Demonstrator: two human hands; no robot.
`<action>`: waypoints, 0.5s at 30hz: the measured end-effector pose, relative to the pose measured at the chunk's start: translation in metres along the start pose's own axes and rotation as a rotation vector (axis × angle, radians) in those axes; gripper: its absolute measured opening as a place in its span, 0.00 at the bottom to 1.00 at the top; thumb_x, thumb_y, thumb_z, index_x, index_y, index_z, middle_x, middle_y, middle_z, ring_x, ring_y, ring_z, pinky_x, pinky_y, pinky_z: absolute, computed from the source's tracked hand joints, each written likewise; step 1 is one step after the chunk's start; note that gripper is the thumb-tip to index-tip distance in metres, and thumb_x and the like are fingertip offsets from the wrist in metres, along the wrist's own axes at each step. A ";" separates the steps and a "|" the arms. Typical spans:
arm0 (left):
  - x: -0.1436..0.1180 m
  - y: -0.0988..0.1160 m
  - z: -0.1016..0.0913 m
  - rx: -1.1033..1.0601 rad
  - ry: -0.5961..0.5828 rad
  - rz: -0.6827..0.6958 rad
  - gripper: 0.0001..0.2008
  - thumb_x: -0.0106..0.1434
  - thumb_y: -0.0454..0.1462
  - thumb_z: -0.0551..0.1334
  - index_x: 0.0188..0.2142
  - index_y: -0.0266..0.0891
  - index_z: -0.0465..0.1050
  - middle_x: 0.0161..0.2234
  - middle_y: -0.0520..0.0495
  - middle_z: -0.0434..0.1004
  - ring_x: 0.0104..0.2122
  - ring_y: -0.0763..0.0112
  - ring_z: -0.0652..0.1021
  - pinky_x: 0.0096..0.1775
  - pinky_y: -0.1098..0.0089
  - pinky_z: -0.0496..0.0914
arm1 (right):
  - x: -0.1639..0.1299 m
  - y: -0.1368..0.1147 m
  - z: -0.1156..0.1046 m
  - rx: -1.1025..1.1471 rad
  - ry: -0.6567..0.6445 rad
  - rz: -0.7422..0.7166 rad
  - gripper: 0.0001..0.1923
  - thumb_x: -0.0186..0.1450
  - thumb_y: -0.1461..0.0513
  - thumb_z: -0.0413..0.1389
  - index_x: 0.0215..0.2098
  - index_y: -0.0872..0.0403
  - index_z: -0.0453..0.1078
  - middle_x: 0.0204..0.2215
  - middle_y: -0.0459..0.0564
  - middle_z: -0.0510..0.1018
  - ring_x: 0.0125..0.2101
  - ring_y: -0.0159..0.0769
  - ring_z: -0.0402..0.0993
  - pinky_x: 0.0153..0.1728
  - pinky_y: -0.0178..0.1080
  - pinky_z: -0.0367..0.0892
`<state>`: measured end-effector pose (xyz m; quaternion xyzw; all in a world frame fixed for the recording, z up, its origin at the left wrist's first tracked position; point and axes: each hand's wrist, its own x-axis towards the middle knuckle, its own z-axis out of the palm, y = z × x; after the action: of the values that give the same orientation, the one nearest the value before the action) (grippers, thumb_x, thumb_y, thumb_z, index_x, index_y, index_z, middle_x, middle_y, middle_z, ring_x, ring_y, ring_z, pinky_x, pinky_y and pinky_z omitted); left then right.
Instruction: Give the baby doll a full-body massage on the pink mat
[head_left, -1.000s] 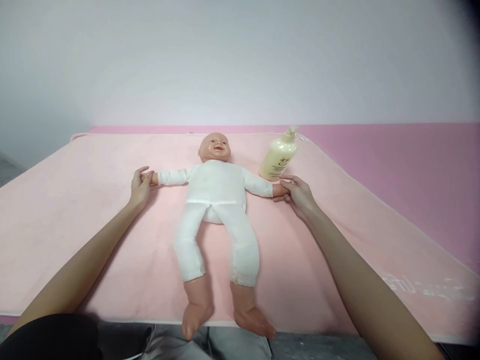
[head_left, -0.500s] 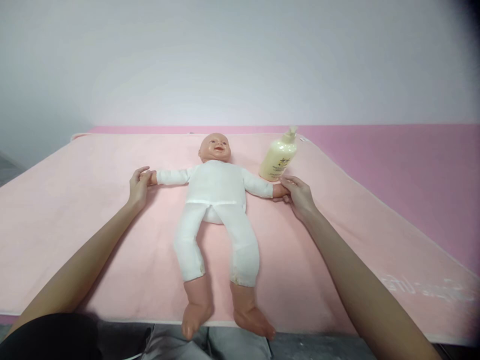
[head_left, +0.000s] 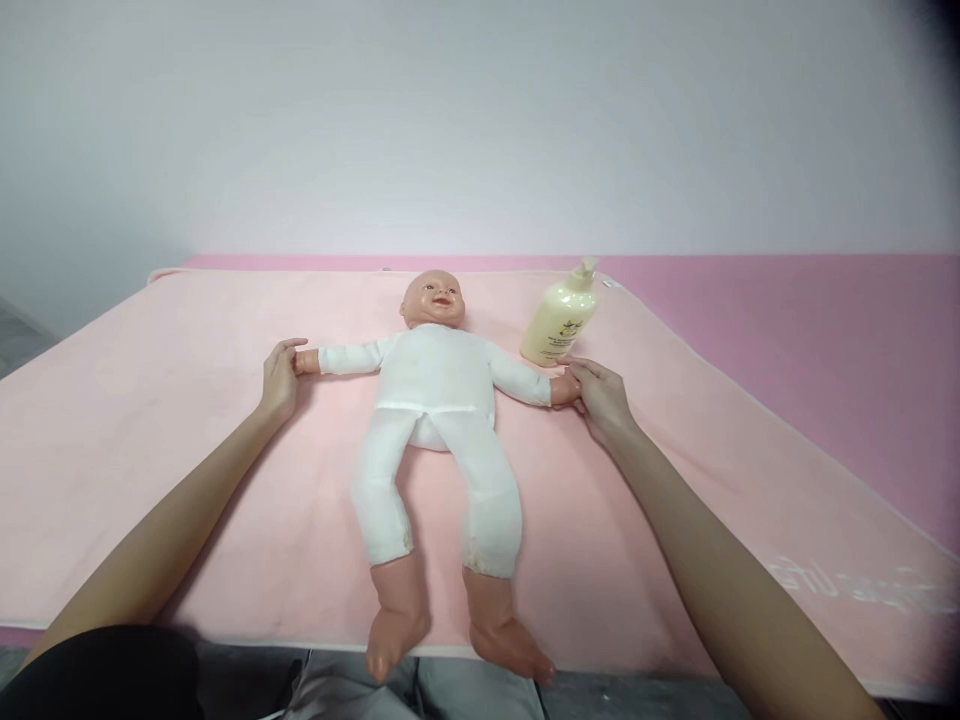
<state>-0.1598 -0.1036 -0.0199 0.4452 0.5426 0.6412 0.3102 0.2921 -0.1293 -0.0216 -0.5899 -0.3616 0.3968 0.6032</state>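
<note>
A baby doll with a white cloth body lies on its back, arms stretched out to both sides and feet toward me. My left hand is closed around the doll's hand on the left, partly hiding it. On the other side, my right hand grips the doll's other hand between thumb and fingers. Just beyond my right hand stands a pale yellow pump bottle with a printed label; it looks slightly tilted in the view.
A light pink towel lies under the doll and the bottle. It covers most of a darker pink surface, which shows at the right. Behind is a pale wall. The doll's feet reach the towel's near edge.
The whole view has shifted very slightly. Both my hands keep hold of the doll's hands, and its arms stay spread.
</note>
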 end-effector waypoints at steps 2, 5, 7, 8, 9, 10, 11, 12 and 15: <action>-0.001 0.001 0.001 -0.055 -0.003 -0.044 0.15 0.56 0.40 0.53 0.40 0.40 0.71 0.33 0.47 0.67 0.34 0.65 0.75 0.33 0.62 0.74 | 0.000 0.001 -0.001 0.014 0.005 -0.012 0.11 0.52 0.64 0.54 0.33 0.56 0.75 0.18 0.40 0.65 0.12 0.22 0.53 0.10 0.29 0.48; -0.002 0.003 0.001 -0.077 0.018 -0.052 0.15 0.58 0.43 0.54 0.41 0.40 0.70 0.34 0.48 0.66 0.35 0.65 0.75 0.33 0.62 0.75 | 0.000 0.001 -0.001 0.027 -0.010 -0.030 0.10 0.52 0.61 0.57 0.31 0.56 0.75 0.17 0.40 0.66 0.12 0.23 0.53 0.09 0.30 0.46; -0.002 0.004 0.002 -0.074 0.026 -0.062 0.16 0.57 0.46 0.57 0.42 0.41 0.70 0.35 0.48 0.66 0.35 0.65 0.75 0.34 0.63 0.75 | -0.001 0.001 -0.002 0.019 -0.023 -0.032 0.11 0.50 0.60 0.60 0.32 0.56 0.75 0.19 0.41 0.68 0.12 0.23 0.56 0.09 0.30 0.49; -0.003 0.004 0.002 -0.063 0.022 -0.065 0.17 0.56 0.46 0.60 0.43 0.41 0.69 0.35 0.48 0.67 0.36 0.66 0.75 0.35 0.64 0.75 | -0.001 0.002 -0.002 0.009 -0.023 -0.029 0.12 0.49 0.60 0.61 0.32 0.56 0.75 0.19 0.41 0.69 0.13 0.23 0.57 0.10 0.30 0.50; -0.003 0.004 0.002 -0.048 0.015 -0.067 0.19 0.54 0.45 0.63 0.44 0.42 0.69 0.36 0.48 0.68 0.36 0.67 0.75 0.35 0.64 0.74 | 0.000 0.002 -0.002 0.000 -0.017 -0.029 0.13 0.48 0.61 0.61 0.33 0.56 0.75 0.19 0.41 0.70 0.12 0.23 0.57 0.10 0.29 0.51; -0.003 0.003 0.001 -0.036 0.006 -0.070 0.21 0.52 0.44 0.64 0.45 0.42 0.68 0.35 0.48 0.68 0.36 0.67 0.75 0.36 0.65 0.74 | 0.000 0.003 -0.001 -0.008 -0.010 -0.033 0.14 0.49 0.61 0.61 0.34 0.55 0.75 0.18 0.40 0.69 0.12 0.23 0.56 0.10 0.29 0.52; -0.002 0.003 0.001 -0.026 0.000 -0.071 0.22 0.52 0.43 0.65 0.46 0.42 0.68 0.35 0.49 0.69 0.36 0.67 0.75 0.37 0.65 0.73 | 0.000 0.004 -0.001 -0.012 -0.005 -0.043 0.13 0.50 0.61 0.61 0.34 0.55 0.75 0.17 0.39 0.67 0.11 0.23 0.55 0.10 0.29 0.51; -0.002 0.001 0.001 -0.018 -0.001 -0.068 0.22 0.52 0.43 0.65 0.47 0.42 0.68 0.34 0.49 0.69 0.36 0.68 0.75 0.37 0.65 0.73 | 0.001 0.005 -0.001 -0.010 -0.002 -0.056 0.12 0.51 0.60 0.60 0.34 0.55 0.75 0.16 0.38 0.65 0.11 0.23 0.54 0.10 0.29 0.51; 0.002 -0.005 -0.002 -0.007 0.017 -0.031 0.17 0.56 0.43 0.61 0.45 0.41 0.69 0.33 0.49 0.68 0.36 0.67 0.74 0.39 0.64 0.73 | 0.002 0.007 -0.001 0.013 -0.004 -0.078 0.10 0.55 0.59 0.56 0.33 0.55 0.74 0.14 0.38 0.62 0.10 0.23 0.53 0.09 0.29 0.51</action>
<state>-0.1628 -0.1014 -0.0246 0.4302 0.5499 0.6419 0.3169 0.2930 -0.1281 -0.0286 -0.5707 -0.3831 0.3763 0.6212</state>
